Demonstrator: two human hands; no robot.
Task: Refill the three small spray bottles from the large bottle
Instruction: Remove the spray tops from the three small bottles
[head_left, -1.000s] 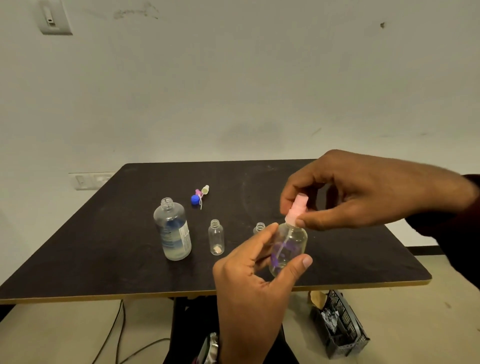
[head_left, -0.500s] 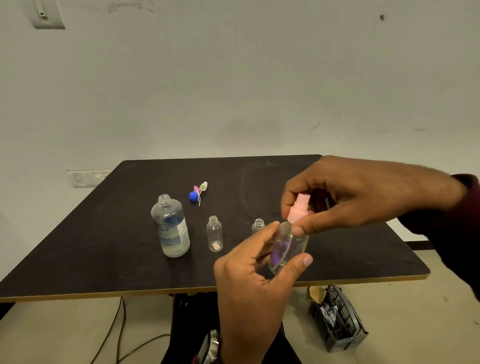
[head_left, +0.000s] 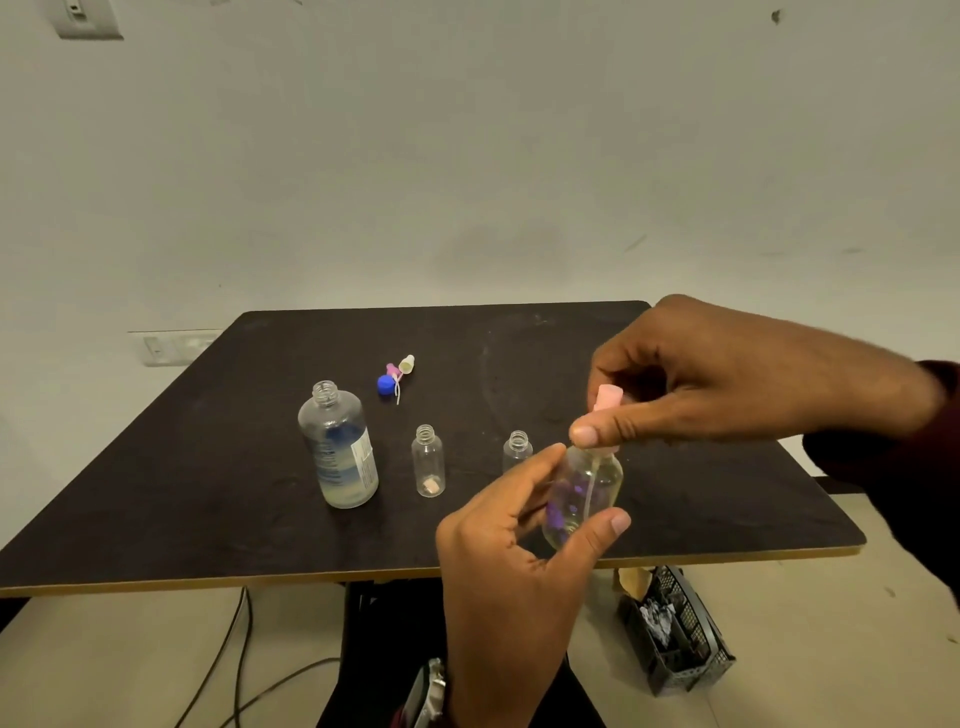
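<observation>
Fingers pinch one pink sprayer; left hand grips one bottle; two small bottles stand uncapped.

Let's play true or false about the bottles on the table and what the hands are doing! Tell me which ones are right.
1. The left hand holds a small bottle above the table. True.
2. The right hand pinches a blue cap. False: it pinches the pink spray top on that small bottle; the blue cap lies on the table.
3. The large bottle has its cap on. False: its neck is open, no cap.
4. Two small bottles stand open on the table, one beside the large bottle and another partly behind the left hand. True.
5. The large bottle lies on its side. False: it stands upright.
</observation>
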